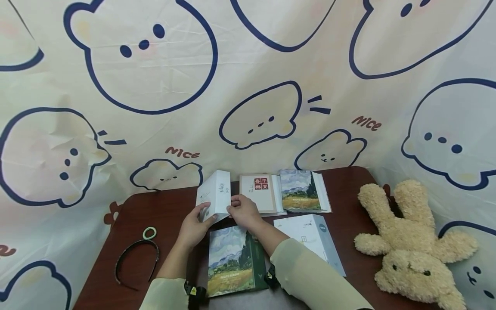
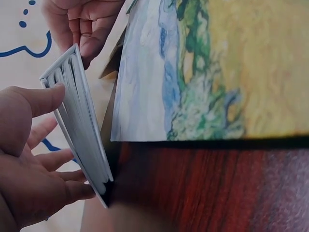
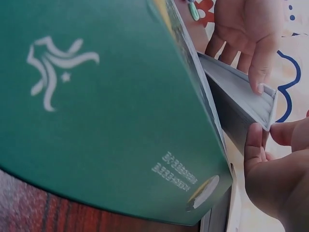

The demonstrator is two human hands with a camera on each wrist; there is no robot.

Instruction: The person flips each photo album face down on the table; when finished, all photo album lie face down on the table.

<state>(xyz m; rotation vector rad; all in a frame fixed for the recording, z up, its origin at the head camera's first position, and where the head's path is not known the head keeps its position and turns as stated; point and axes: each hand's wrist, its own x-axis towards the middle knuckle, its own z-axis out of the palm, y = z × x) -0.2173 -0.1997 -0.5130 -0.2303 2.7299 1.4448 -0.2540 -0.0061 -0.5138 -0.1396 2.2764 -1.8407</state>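
A white photo album [image 1: 217, 193] stands tilted at the back left of the table, its page edges showing in the left wrist view. My left hand [image 1: 195, 227] grips it from the left, thumb on the page edges [image 2: 72, 104] and fingers behind the cover. At its lower right corner my right hand [image 1: 245, 211] pinches the cover between thumb and fingers, as the right wrist view shows [image 3: 280, 174]. Below the hands, a slipcase-like box reading "Photo Album" [image 1: 228, 262] has a landscape painting on its front and a green side [image 3: 111, 121].
Behind the right hand lies a cream album with red characters [image 1: 255, 193], beside a landscape-covered album [image 1: 298, 193]. A white box with a blue-grey side [image 1: 306, 237] is nearer. A plush bear [image 1: 412, 245] lies right; a headband [image 1: 120, 262] and green ring [image 1: 149, 228] lie left.
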